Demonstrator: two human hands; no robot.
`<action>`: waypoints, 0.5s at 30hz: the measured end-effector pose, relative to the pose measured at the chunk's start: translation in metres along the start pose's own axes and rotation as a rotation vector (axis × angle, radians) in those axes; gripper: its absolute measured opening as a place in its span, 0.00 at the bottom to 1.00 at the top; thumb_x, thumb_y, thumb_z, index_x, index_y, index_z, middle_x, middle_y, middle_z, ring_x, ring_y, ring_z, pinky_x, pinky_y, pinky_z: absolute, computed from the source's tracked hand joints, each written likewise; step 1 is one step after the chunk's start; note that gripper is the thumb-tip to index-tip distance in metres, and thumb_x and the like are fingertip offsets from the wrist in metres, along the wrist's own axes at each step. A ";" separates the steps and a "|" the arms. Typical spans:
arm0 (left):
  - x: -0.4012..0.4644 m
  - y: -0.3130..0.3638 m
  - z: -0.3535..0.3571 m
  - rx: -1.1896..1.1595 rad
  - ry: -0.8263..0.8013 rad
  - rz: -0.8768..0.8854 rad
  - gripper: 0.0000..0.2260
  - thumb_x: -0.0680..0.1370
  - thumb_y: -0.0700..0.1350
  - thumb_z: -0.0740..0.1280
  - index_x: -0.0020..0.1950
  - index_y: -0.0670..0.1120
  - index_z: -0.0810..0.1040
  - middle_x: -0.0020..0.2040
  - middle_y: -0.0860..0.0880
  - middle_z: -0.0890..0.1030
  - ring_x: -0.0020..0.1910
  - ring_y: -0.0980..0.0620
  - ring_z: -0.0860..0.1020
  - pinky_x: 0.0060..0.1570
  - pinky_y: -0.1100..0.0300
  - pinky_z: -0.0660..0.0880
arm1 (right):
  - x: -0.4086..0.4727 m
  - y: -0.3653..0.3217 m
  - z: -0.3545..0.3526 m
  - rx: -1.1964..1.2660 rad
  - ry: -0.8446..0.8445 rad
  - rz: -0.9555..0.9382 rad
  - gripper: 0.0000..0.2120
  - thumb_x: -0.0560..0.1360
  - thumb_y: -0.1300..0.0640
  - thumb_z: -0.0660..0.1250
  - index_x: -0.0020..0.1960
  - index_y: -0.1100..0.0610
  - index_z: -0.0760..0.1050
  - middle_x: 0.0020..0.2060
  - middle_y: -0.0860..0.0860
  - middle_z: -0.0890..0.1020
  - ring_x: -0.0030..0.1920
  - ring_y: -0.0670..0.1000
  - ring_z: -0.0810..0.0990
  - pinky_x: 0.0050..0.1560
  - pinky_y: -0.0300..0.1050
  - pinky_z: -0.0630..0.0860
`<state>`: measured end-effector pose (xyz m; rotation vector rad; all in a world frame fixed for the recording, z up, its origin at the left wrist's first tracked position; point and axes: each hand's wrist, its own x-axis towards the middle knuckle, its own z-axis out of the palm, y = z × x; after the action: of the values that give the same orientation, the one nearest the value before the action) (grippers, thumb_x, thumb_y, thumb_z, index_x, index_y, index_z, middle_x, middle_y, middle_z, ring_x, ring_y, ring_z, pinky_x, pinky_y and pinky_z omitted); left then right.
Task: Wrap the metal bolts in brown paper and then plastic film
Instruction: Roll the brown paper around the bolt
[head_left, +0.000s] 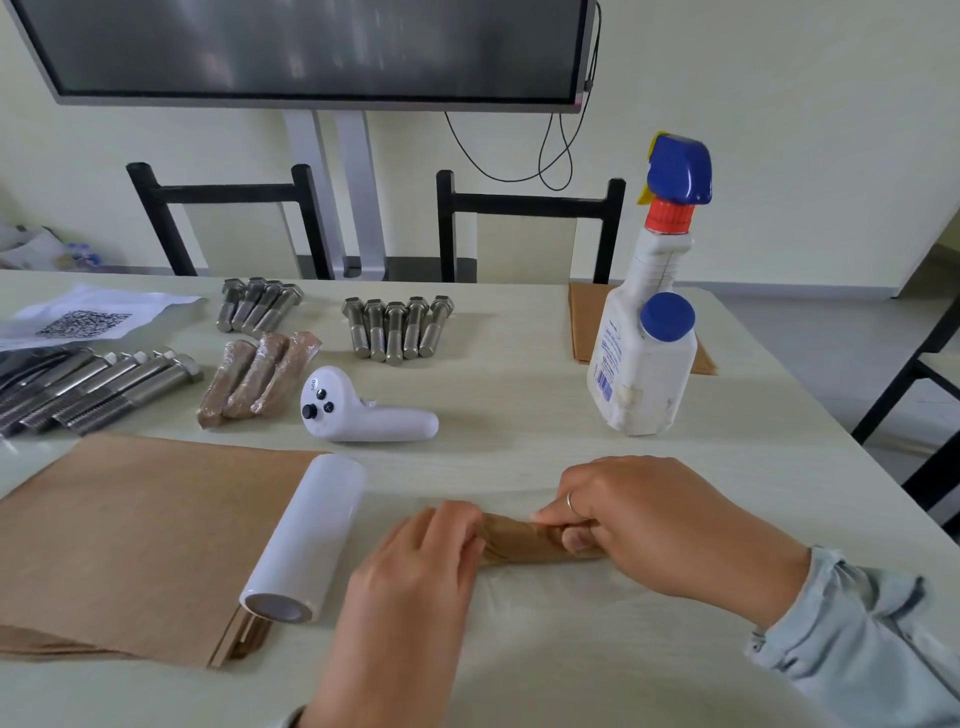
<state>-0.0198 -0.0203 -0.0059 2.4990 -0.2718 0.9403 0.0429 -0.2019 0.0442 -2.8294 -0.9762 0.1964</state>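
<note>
Near the front edge of the table (519, 405), a bolt already rolled in brown paper (524, 540), lying crosswise between both hands. Held at both ends, probably so the paper cannot unroll while film goes around it. Seems to lie on a sheet of clear plastic film (597, 613), faint and hard to make out on the pale surface.

Left hand (415, 561) with fingers curled over the left end of the bundle, pressing it down. Right hand (649, 525) gripping the right end, thumb underneath, fingers bent over the top, a ring on one finger. Judged as the start of the film stage: paper done, film not yet visibly around.

Just left of the hands, the film roll (306, 540), lying on its side, resting partly on the stack of brown paper sheets (130, 535); kept close for pulling more film, most likely.

Further back, three finished bundles (257, 374), paper under shiny film, set aside together. Behind and beside them, bare bolts in three groups: four bolts (260, 306), five bolts (397, 327), and longer bolts (98, 387) at the far left. Sorted by size, apparently, to wait their turn.

Between these and the hands, a white controller (363, 408). At the right, well apart, a spray bottle (647, 332) standing upright on more brown paper (584, 322).
</note>
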 end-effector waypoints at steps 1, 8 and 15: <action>-0.002 0.003 0.001 0.074 0.005 0.064 0.06 0.70 0.38 0.66 0.40 0.44 0.83 0.31 0.52 0.80 0.29 0.54 0.79 0.28 0.65 0.71 | 0.000 0.000 0.000 0.010 0.004 0.001 0.15 0.79 0.54 0.59 0.62 0.39 0.74 0.49 0.42 0.77 0.50 0.42 0.73 0.51 0.40 0.71; -0.010 0.037 0.025 0.579 -0.226 0.205 0.11 0.68 0.38 0.63 0.40 0.39 0.85 0.34 0.38 0.82 0.36 0.41 0.83 0.36 0.50 0.81 | 0.002 0.002 0.001 0.092 0.007 0.032 0.14 0.77 0.55 0.63 0.57 0.38 0.77 0.44 0.38 0.79 0.47 0.38 0.75 0.48 0.35 0.71; -0.010 0.046 0.025 0.512 -0.411 0.121 0.27 0.55 0.58 0.77 0.51 0.48 0.85 0.34 0.34 0.81 0.36 0.36 0.82 0.35 0.44 0.80 | 0.001 0.011 0.001 0.333 0.069 0.117 0.15 0.73 0.60 0.66 0.46 0.42 0.64 0.40 0.39 0.80 0.38 0.34 0.77 0.41 0.30 0.73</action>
<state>-0.0279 -0.0720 -0.0131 3.1785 -0.3476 0.5780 0.0502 -0.2100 0.0413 -2.5692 -0.6902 0.2463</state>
